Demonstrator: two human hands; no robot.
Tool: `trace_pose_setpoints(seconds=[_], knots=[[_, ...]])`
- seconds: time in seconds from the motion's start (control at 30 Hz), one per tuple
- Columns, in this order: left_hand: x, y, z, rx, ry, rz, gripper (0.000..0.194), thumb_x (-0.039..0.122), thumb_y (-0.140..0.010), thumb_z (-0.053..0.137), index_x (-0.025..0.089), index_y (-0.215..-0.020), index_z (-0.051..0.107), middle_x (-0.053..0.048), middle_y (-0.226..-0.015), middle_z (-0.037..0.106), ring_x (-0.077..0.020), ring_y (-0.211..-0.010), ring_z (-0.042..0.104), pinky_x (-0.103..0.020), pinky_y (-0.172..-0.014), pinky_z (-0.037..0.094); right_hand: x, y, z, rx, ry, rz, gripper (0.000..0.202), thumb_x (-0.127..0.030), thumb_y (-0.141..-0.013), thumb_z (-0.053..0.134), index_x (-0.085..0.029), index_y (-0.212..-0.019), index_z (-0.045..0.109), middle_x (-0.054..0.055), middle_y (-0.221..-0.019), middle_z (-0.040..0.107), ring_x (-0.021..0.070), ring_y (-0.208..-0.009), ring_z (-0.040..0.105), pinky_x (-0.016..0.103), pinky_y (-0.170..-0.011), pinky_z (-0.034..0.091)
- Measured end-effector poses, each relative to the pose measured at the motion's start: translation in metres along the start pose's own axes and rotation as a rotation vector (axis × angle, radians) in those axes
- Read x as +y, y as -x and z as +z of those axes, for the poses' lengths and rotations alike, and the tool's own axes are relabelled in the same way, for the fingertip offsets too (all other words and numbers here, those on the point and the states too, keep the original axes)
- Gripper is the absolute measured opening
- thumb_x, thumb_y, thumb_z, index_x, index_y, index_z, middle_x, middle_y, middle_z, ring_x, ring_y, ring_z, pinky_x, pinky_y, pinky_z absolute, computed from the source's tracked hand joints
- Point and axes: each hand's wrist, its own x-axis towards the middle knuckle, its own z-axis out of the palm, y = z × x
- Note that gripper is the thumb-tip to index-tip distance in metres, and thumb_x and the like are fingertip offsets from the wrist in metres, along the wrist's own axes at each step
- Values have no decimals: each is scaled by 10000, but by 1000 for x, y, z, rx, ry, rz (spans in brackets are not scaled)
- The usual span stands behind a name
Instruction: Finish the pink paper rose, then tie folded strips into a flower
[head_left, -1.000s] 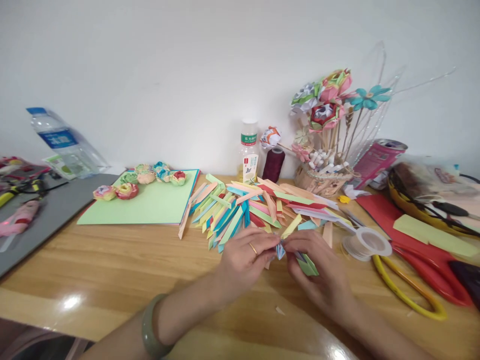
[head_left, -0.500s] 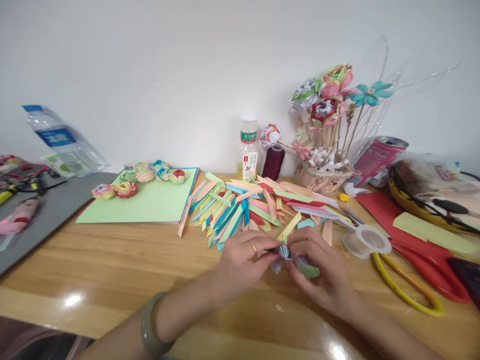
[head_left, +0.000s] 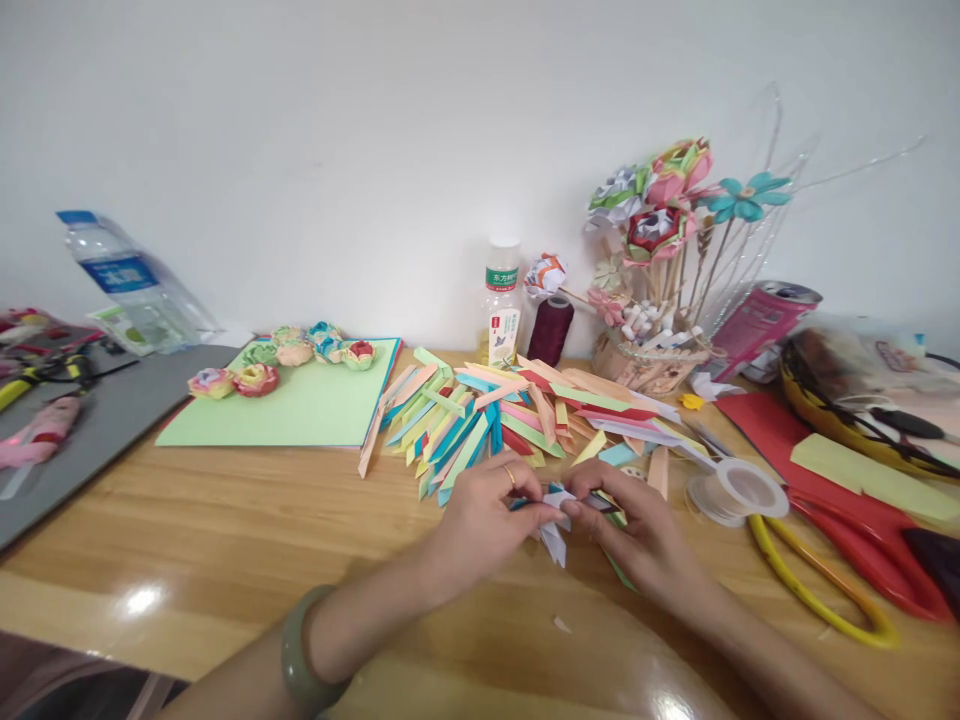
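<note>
Between both hands is a small piece of folded paper (head_left: 553,538), white with blue and green parts. My left hand (head_left: 487,515), with a ring and a green bangle, pinches its left side between thumb and fingers. On the other side my right hand (head_left: 634,520) is closed on the same paper, thumb tip near the left thumb. A green end pokes out below the right palm; the fingers hide much of the paper. Just beyond the hands lies a heap of folded coloured paper strips (head_left: 457,425).
Several paper flowers (head_left: 255,379) rest on green sheets (head_left: 300,420). At the back stand a bottle (head_left: 502,310), a dark red thread spool (head_left: 550,330) and a flower basket (head_left: 645,362). Right are a clear ribbon roll (head_left: 739,490), red-handled scissors (head_left: 862,545) and a yellow ring-shaped handle (head_left: 817,590).
The folded paper has been turned in the hands, so a white pointed part now hangs below the fingertips. Both thumbs have come closer together. The view has shifted slightly.
</note>
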Motion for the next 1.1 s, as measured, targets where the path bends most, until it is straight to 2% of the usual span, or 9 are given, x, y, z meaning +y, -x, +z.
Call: trace_pose_setpoints(seconds=[0.17, 0.3, 0.4, 0.53, 0.77, 1.0, 1.1], knots=[[2, -6, -1, -94, 246, -235, 210, 249, -598, 681, 151, -592, 495, 21, -631, 482, -95, -604, 458, -225, -573, 366, 4, -3, 0, -71, -208, 230, 177, -359, -789, 535, -201, -755, 465, -6, -709, 516, 129, -667, 506, 225, -579, 403], [0, -10, -3, -193, 315, -363, 218, 238, -578, 673, 145, -590, 476, 33, -599, 482, -83, -574, 454, -216, -552, 357, 2, -11, -3, -221, -387, 375, 223, -370, -724, 603, -184, -771, 488, -3, -728, 536, 129, -690, 520, 237, -611, 411], [-1, -13, -5, -257, 320, -435, 198, 196, -547, 686, 133, -593, 503, 38, -589, 499, -69, -558, 453, -208, -553, 358, 2, -15, -5, -299, -388, 443, 250, -384, -691, 622, -162, -747, 521, 10, -722, 555, 134, -687, 518, 256, -629, 408], [-1, -17, -8, -335, 388, -533, 166, 122, -519, 681, 121, -625, 553, 20, -623, 572, -79, -590, 518, -223, -616, 406, 4, -14, -4, -265, -321, 468, 265, -398, -663, 634, -158, -675, 522, -3, -672, 543, 128, -644, 507, 255, -595, 397], [-4, -15, -6, -347, 356, -542, 123, 68, -533, 640, 123, -618, 569, 15, -620, 591, -85, -591, 539, -229, -621, 422, 1, -12, -5, -292, -301, 424, 213, -345, -691, 617, -141, -743, 583, 17, -723, 592, 131, -662, 539, 260, -600, 417], [-1, -14, -5, -269, 273, -482, 137, 56, -566, 607, 123, -679, 567, 27, -624, 562, -74, -586, 510, -208, -595, 398, 6, -11, 2, -223, -329, 446, 166, -290, -698, 614, -145, -776, 590, 9, -719, 615, 134, -677, 567, 265, -635, 436], [0, -15, -6, -255, 288, -499, 134, 51, -563, 605, 114, -675, 569, 26, -622, 558, -70, -582, 504, -203, -589, 392, 7, -11, 2, -234, -371, 462, 179, -295, -693, 623, -145, -787, 597, 10, -735, 620, 134, -695, 573, 267, -655, 439]])
